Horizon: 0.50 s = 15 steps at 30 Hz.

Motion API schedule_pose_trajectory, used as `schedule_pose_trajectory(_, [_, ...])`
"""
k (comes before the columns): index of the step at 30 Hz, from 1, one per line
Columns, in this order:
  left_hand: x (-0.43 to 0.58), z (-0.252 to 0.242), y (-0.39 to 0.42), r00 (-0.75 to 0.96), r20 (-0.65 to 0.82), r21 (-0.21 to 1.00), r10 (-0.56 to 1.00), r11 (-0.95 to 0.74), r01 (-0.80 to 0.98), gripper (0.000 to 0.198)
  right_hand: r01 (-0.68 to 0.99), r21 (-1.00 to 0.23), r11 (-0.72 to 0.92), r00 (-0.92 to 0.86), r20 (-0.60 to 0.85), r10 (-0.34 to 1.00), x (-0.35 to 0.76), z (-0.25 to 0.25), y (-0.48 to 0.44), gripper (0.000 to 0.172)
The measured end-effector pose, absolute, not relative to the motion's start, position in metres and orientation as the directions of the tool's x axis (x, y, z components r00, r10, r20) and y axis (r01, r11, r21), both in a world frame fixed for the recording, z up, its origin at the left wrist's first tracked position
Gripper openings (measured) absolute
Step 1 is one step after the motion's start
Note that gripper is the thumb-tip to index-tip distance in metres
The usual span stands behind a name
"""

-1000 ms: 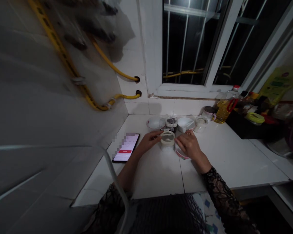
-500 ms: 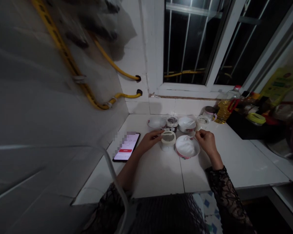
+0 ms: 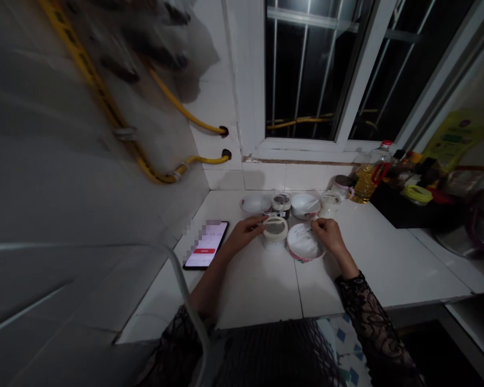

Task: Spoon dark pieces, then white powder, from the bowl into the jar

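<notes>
A cream-rimmed jar (image 3: 275, 230) stands on the counter, with my left hand (image 3: 248, 234) at its upper left side. The fingertips of that hand pinch the edge of a clear lid raised behind the jar's rim. To the right, a white bowl (image 3: 302, 248) with a pink patterned outside holds white powder. My right hand (image 3: 329, 235) is closed over the bowl's right rim, pinching what looks like a small white spoon, mostly hidden by the fingers.
Behind stand a shallow bowl (image 3: 253, 204), a dark-filled jar (image 3: 281, 203), a white bowl (image 3: 305, 207) and another jar (image 3: 329, 204). A lit phone (image 3: 205, 248) lies left. An oil bottle (image 3: 365, 180) and a black tray (image 3: 399, 207) are at the right.
My right hand has moved a little left, further over the bowl. My left hand stays by the jar. The whole view has shifted slightly.
</notes>
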<state>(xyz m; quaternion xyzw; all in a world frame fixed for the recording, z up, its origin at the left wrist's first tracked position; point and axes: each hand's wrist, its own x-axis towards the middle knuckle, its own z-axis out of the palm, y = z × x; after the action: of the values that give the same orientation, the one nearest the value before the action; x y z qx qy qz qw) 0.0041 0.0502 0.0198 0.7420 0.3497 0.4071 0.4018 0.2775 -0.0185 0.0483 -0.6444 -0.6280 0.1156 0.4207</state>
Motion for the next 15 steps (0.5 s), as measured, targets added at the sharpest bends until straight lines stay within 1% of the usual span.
schedule_pose_trajectory(5, [0.0043,0.0208,0.0495,0.417,0.314,0.886,0.853,-0.421,0.195,0.050,0.653,-0.747,0.130,0.198,0.333,0.922,0.2754,0.0475,-0.0180,0.038])
schedule_pose_trajectory(11, [0.0038,0.0203,0.0499,0.423,0.318,0.886,0.848,-0.425,0.185,0.048,0.505,-0.860,0.074,0.246,0.225,0.943,0.2775,0.0530,-0.0195,0.039])
schedule_pose_trajectory(15, [0.0041,0.0205,0.0496,0.421,0.320,0.886,0.849,-0.425,0.183,0.049,0.424,-0.906,0.025,0.279,0.157,0.948,0.2819,0.0565,-0.0196,0.037])
